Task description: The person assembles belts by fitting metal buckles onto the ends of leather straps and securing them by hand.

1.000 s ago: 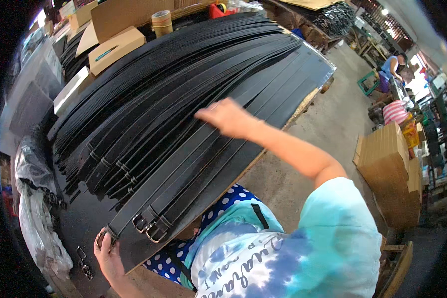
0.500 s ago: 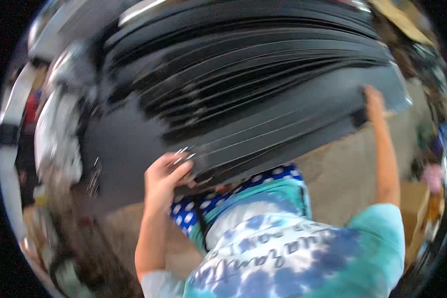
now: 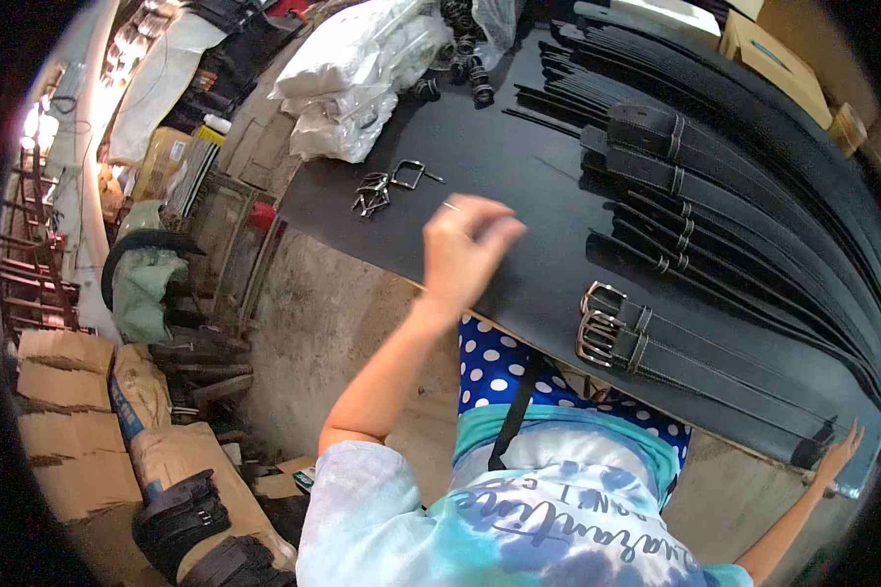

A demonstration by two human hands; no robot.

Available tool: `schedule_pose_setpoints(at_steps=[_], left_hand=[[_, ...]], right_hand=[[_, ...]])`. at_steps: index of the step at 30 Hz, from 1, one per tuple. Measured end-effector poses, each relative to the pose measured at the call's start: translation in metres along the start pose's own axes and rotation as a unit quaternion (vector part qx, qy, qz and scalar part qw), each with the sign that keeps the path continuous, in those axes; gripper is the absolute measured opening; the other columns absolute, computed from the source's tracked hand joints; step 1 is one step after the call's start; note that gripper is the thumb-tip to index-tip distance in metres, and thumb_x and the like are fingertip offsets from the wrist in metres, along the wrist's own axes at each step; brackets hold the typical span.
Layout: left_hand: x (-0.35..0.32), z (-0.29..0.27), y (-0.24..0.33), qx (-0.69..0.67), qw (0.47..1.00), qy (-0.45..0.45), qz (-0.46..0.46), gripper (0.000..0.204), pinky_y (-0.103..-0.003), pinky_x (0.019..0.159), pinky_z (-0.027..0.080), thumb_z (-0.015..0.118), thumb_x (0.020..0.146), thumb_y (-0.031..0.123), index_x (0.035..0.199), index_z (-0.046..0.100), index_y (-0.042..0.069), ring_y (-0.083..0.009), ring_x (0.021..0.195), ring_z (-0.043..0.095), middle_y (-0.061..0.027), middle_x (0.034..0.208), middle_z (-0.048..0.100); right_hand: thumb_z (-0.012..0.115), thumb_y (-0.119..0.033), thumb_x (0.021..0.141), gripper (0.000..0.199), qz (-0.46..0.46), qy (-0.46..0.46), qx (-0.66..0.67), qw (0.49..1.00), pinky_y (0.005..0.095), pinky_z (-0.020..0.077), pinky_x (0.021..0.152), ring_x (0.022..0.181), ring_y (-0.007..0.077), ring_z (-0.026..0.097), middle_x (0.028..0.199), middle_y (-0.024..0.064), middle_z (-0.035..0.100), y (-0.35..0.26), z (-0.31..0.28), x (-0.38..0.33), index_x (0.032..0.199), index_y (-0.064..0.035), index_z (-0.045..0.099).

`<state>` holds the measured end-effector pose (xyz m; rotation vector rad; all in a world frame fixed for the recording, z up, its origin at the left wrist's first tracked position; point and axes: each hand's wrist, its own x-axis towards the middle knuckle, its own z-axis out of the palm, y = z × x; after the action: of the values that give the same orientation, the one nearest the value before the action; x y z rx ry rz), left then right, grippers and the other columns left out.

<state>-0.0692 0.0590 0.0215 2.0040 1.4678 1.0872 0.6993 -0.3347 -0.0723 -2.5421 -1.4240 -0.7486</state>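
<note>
1. Left hand (image 3: 468, 247): above the near edge of the table (image 3: 519, 147), half-open. Fingers curled, thumb apart from them with a gap. Nothing visible in its grip.
2. Right hand (image 3: 839, 454): far right, at the table's right end. Fingers spread, not closed around anything. It's just beside the dark tips of the buckled belts; can't tell if it's touching them.
3. Buckled belts (image 3: 724, 364): black, light stitching, lying along the near edge of the table between the two hands. Metal buckles (image 3: 600, 328) at their left end, overlapping, toward the left hand.
4. Black straps (image 3: 734, 186): big fanned-out pile behind the buckled belts, keeper loops near the left ends of the front ones.
5. Single loose buckle (image 3: 408, 174): on the table, up and left of the left hand, pin sticking out to the right. Buckle cluster (image 3: 371, 195) just beside it, tangled in a small heap.
6. Plastic bags (image 3: 347, 83): whitish, crumpled, at the table's left end behind the loose buckles. Dark coiled pieces (image 3: 480, 80) next to them.
7. Far right corner: cardboard box (image 3: 775, 68) and tape roll (image 3: 849, 127), beyond the straps.
</note>
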Motion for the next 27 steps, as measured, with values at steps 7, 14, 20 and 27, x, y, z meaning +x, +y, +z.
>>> schedule_pose_setpoints(at_steps=[7, 14, 20, 27], left_hand=[[0.057, -0.075, -0.15, 0.46, 0.884, 0.078, -0.025, 0.041, -0.048, 0.09, 0.039, 0.063, 0.084, 0.038, 0.104, 0.066, 0.002, -0.0363, 0.105, 0.05, -0.0161, 0.113, 0.059], [0.077, -0.07, -0.139, 0.482, 0.875, 0.044, 0.013, 0.017, -0.048, 0.081, 0.042, 0.067, 0.076, 0.025, 0.079, 0.074, 0.009, -0.0322, 0.1, 0.052, -0.0096, 0.094, 0.065], [0.08, -0.064, -0.12, 0.419, 0.907, 0.03, -0.006, 0.02, -0.044, 0.077, 0.046, 0.071, 0.071, 0.022, 0.081, 0.071, 0.006, -0.032, 0.087, 0.059, -0.0107, 0.083, 0.068], [0.061, -0.054, -0.106, 0.077, 0.997, -0.004, 0.017, 0.029, -0.031, 0.066, 0.048, 0.071, 0.077, 0.009, 0.103, 0.065, -0.005, -0.0184, 0.07, 0.062, -0.0141, 0.08, 0.065]], right_hand=[[0.035, 0.015, 0.066, 0.071, -0.09, 0.025, 0.109, 0.99, 0.0379, 0.0317, 0.104, 0.134, 0.0302, 0.034, 0.144, 0.0125, 0.039, -0.158, -0.069, 0.069, 0.13, -0.0092, 0.054], [0.047, 0.014, 0.078, 0.042, -0.145, 0.027, 0.288, 0.946, 0.0356, 0.0376, 0.102, 0.122, 0.0273, 0.048, 0.126, 0.0122, 0.055, -0.349, -0.125, 0.09, 0.111, -0.0048, 0.065], [0.069, 0.0, 0.074, 0.034, -0.283, -0.026, 0.431, 0.856, 0.0364, 0.0475, 0.075, 0.088, 0.0283, 0.055, 0.093, 0.0115, 0.057, -0.489, -0.151, 0.081, 0.107, -0.0056, 0.064], [0.068, -0.008, 0.075, 0.022, -0.356, 0.003, 0.419, 0.835, 0.0369, 0.0422, 0.076, 0.086, 0.0268, 0.05, 0.091, 0.0111, 0.053, -0.577, -0.131, 0.08, 0.095, -0.0008, 0.063]])
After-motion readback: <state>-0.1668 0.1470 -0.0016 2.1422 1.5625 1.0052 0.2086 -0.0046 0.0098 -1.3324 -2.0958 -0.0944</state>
